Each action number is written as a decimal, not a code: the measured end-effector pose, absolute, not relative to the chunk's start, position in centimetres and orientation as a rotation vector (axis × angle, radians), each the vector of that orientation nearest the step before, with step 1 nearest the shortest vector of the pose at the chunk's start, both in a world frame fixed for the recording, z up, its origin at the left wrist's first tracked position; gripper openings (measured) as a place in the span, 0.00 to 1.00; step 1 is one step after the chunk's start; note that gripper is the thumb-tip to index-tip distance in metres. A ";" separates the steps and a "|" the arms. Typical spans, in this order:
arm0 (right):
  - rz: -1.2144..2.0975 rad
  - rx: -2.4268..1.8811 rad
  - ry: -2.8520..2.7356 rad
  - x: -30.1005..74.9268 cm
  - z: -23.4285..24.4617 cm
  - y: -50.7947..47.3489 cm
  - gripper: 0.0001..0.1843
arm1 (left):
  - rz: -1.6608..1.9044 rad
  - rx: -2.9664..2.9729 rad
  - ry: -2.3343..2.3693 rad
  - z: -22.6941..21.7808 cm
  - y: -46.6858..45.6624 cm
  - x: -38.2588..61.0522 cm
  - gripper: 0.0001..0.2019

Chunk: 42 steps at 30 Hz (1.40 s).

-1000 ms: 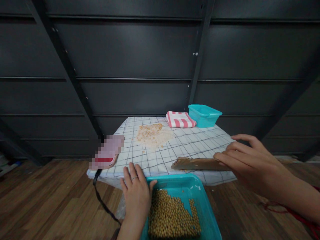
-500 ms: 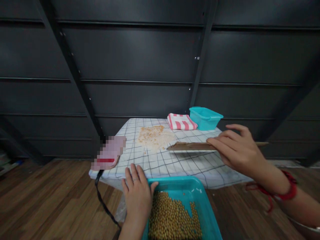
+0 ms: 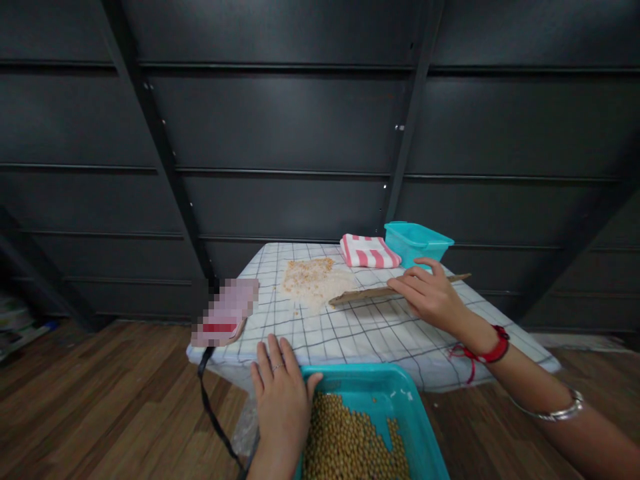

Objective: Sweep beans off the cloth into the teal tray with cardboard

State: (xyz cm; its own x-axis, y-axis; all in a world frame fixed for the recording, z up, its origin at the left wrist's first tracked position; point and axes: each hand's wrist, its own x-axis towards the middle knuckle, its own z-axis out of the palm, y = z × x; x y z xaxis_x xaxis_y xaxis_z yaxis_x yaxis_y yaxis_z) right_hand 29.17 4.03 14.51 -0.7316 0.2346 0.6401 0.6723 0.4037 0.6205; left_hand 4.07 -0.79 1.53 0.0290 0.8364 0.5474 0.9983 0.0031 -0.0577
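Note:
My right hand (image 3: pixel 425 293) grips a thin brown strip that looks like cardboard (image 3: pixel 363 295), holding it edge-on above the checked cloth. The strip's left end is beside a spread of pale grains (image 3: pixel 320 288) mixed with yellow-orange bits (image 3: pixel 305 267). My left hand (image 3: pixel 281 393) lies with fingers stretched out over the left rim of a teal tray (image 3: pixel 417 407), its fingertips near the table edge. Inside the tray is a heap of round tan beans (image 3: pixel 350 440), with part of the tray floor showing.
A folded pink-and-white striped towel (image 3: pixel 369 252) and a turquoise basket (image 3: pixel 417 241) stand at the back of the checked tablecloth (image 3: pixel 320 333). At the left corner lies a blurred pink object (image 3: pixel 233 307) with a black strap (image 3: pixel 213 413) hanging down. A dark panelled wall (image 3: pixel 280 120) rises behind.
My right hand has moved left and slightly down with the strip, which now tilts with its left end lower. My left hand stays on the tray rim; the whole view has shifted slightly.

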 end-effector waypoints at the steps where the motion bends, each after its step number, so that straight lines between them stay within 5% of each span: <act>1: -1.279 -0.773 -2.209 29.2 14.5 4.0 0.13 | -0.504 -1.886 -1.856 1.5 -0.8 4.0 0.34; 24: -1.081 -0.636 -2.283 30.0 15.2 0.1 0.12 | -0.527 -1.865 -1.811 1.4 -0.6 3.7 0.34; 37: -0.680 -0.826 -2.414 30.6 15.5 -5.1 0.13 | -0.531 -1.859 -1.820 1.4 -0.5 3.8 0.34; 42: -0.852 -0.752 -2.364 29.8 16.4 -4.7 0.13 | -0.541 -1.882 -1.831 1.7 -0.6 3.7 0.34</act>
